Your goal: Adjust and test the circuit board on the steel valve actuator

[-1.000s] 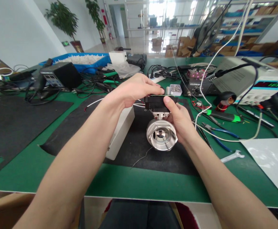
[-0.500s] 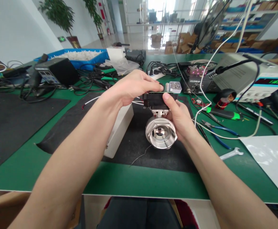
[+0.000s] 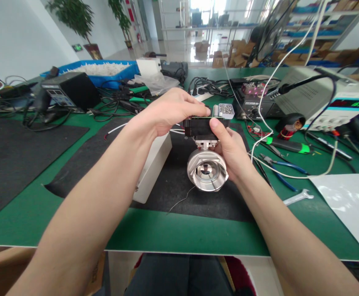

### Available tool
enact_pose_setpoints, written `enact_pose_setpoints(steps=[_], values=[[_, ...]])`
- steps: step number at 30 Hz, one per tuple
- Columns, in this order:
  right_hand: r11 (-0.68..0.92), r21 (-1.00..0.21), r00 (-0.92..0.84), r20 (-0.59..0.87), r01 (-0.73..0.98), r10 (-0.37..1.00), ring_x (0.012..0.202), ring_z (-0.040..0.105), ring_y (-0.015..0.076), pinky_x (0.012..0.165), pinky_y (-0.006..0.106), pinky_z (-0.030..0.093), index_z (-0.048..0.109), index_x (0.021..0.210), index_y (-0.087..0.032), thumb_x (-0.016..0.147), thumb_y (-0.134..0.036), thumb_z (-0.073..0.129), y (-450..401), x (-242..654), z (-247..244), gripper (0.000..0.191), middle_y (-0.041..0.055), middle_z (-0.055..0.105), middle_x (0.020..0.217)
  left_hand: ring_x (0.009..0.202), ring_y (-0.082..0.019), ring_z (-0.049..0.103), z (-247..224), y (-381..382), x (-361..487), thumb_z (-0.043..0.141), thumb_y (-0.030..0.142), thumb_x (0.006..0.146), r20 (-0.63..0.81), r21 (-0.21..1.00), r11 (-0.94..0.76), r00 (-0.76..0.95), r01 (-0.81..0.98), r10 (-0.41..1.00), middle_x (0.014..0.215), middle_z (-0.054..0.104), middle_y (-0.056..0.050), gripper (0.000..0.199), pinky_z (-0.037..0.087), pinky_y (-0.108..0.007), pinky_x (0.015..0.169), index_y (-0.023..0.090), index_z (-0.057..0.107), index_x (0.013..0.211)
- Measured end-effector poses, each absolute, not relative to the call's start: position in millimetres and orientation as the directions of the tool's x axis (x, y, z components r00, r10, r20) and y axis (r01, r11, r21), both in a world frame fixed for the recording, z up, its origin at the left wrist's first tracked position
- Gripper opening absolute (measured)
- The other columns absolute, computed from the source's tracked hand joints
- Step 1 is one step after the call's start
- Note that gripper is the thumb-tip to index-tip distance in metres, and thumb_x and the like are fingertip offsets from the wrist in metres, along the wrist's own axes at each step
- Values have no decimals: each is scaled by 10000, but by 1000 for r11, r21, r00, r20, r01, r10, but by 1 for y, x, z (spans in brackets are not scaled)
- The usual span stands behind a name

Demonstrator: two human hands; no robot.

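Observation:
A motorized ball valve (image 3: 207, 170) stands on the black mat, its shiny metal body facing me and its black actuator housing (image 3: 198, 128) on top. My right hand (image 3: 231, 148) is closed around the right side of the housing, thumb on its front. Over the top, my left hand (image 3: 179, 109) has its fingers closed at the circuit board (image 3: 201, 118); the palm side of the fingertips is hidden. White wires (image 3: 178, 131) run out to the left of the housing. Beside the valve lies a pale grey box-shaped cover (image 3: 155, 168), partly behind my left forearm.
A clear box of small screws (image 3: 226, 111) sits behind the valve. To the right are blue-handled pliers (image 3: 286, 170), a wrench (image 3: 299, 197), a green-black screwdriver (image 3: 288, 144), a white sheet (image 3: 348, 205) and a power supply (image 3: 330, 98). A blue bin (image 3: 90, 70) stands back left.
Both hands keep nearly the same hold on the valve. The whole view has shifted very slightly; the power supply's display reads differently.

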State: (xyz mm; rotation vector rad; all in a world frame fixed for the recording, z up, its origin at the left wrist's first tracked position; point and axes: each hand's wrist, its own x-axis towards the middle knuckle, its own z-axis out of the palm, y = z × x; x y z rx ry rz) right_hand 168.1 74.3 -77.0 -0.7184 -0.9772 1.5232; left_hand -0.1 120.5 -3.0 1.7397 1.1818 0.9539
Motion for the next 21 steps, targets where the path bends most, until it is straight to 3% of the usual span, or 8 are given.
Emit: enact_pose_setpoints(steps=[6, 21], values=[[-27, -882, -194, 74, -471, 978, 1006, 781, 300, 826, 403, 656, 692, 1094, -201, 768, -594, 859, 75, 168, -77, 537, 80, 808, 1084, 973, -282, 709, -3, 121, 0, 823, 306, 727, 153, 922, -235, 269, 307, 951, 794, 707, -60, 189, 607, -362, 887, 156, 727, 663], [-4, -875, -183, 96, -484, 978, 999, 787, 301, 870, 440, 660, 701, 1096, -193, 806, -561, 841, 75, 167, -78, 489, 83, 805, 1085, 767, -217, 675, -4, 122, 0, 850, 292, 754, 147, 925, -227, 266, 303, 953, 845, 696, -63, 223, 567, -323, 709, 130, 714, 681]])
